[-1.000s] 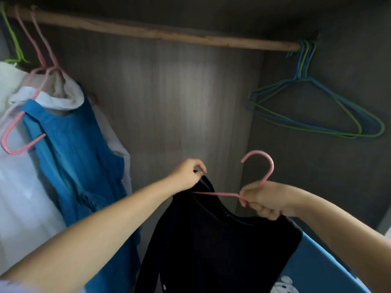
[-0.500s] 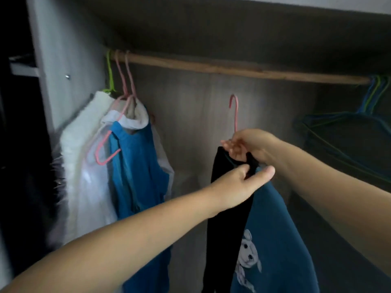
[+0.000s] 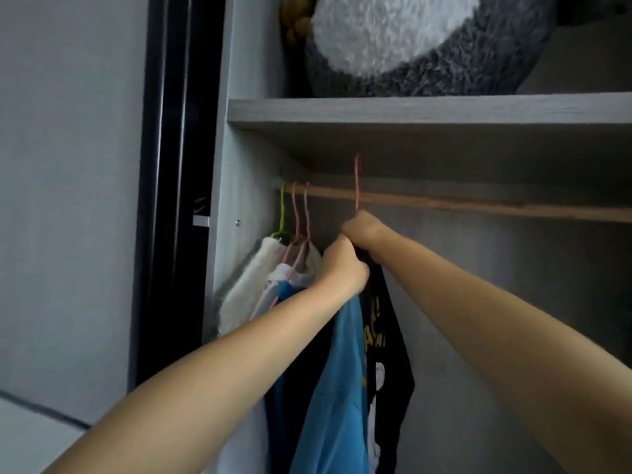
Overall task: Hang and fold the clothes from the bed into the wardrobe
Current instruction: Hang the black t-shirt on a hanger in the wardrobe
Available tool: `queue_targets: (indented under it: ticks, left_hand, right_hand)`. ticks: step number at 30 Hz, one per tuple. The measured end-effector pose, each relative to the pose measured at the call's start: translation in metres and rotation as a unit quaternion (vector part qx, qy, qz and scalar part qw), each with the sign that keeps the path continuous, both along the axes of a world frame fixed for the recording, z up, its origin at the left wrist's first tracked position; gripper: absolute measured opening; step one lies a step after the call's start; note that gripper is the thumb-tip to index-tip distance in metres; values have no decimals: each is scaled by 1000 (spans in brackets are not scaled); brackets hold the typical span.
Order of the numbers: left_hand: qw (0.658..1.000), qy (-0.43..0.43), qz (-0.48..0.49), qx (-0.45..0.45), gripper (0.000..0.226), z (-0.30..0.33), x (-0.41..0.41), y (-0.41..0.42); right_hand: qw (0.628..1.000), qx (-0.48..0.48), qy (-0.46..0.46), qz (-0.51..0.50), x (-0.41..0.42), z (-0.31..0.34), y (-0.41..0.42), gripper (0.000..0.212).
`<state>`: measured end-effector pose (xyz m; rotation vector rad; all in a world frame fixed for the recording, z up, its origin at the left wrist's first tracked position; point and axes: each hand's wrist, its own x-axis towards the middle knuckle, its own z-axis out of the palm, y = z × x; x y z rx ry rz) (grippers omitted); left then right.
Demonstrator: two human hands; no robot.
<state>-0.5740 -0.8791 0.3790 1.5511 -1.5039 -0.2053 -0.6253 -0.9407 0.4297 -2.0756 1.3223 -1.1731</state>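
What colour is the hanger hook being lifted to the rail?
Pink, clearest in the head view: the hanger hook rises above the right hand.

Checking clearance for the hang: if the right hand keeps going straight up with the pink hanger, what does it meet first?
The right hand sits just below the rod, so the rod comes first. The pink hanger hook already reaches above it, near the shelf underside. Depth is unclear: the hand may pass in front of the rod.

black shirt (image 3: 386, 330) with partly hidden yellow print, letters "AC" and "!" legible
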Motion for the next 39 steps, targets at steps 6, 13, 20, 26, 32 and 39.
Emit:
queue_targets:
  ticks: [6,13,20,26,32,39]
  left_hand:
    - [946,-289,125,79,57,-19,47,-31]
    - [890,-392,220,73,75,-28,98,-35]
    - [816,-532,225,-3,63,-43,70,-34]
    - [859,-501,52,-94,54,-69,-20,-31]
    - [877,-365,-164,-266,45,-136,-131,-6]
    - [775,-352,-406,-332,47,-246,-273,83]
  right_hand:
    - [972,40,231,-25,42,-20,-42,34]
    - [981,17,193,30,96,-27,-64,31]
    - [990,-49,133,19,21,-55,-59,44]
    - [933,-164,230,-221,-121,-112,-7,47]
    - [857,-237,319,-330,-264,-187,110,44]
    - [819,-111,364,-428,-382,-293,297,51]
